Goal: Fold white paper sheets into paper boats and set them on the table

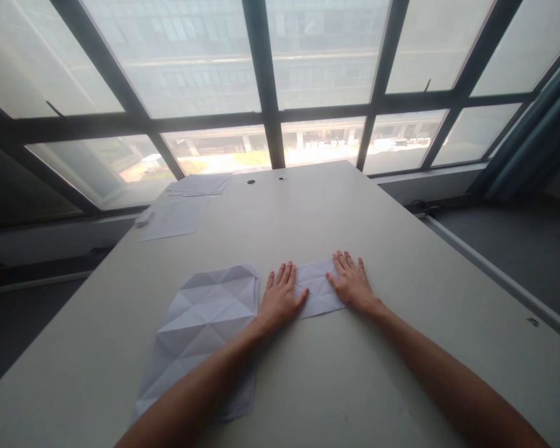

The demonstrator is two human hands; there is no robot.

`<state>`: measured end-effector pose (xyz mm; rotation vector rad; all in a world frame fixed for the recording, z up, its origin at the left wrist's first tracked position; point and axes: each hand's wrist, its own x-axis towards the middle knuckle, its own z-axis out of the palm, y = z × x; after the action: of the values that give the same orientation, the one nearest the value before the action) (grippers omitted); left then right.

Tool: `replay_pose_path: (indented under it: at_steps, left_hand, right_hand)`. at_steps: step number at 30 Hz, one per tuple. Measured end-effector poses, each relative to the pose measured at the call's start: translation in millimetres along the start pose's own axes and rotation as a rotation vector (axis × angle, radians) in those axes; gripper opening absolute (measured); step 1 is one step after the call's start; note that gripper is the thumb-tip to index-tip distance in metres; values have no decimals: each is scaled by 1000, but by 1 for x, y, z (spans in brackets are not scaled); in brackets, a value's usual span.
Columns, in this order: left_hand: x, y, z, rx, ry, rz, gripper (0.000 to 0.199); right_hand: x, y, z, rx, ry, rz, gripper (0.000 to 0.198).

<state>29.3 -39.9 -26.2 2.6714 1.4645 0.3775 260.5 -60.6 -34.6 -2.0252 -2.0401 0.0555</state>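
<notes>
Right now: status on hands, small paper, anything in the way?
Left hand, right hand flat at either end of small paper. Small paper creased, lying on table. Large creased paper beside left hand; no obstruction seen.

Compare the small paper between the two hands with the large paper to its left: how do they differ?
Size: the small paper covers far less table than the large paper.
Contact: the left hand and right hand touch the small paper, while the left forearm crosses over the large paper.
Both are white and creased.
</notes>
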Motion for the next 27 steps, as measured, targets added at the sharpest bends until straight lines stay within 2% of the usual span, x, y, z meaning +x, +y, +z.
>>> replay_pose_path:
  at_steps: [10,19,27]
  left_hand:
    - [-1,3,-7,83,-100,-10,70]
    - [3,7,-18,69,24,55,63]
    - [4,2,-11,29,-90,74,66]
  right_hand:
    - [-1,-3,-3,-18,-63,33,66]
    - [0,-2,-2,14,-26,50,61]
    - [-1,-1,0,14,-6,49,60]
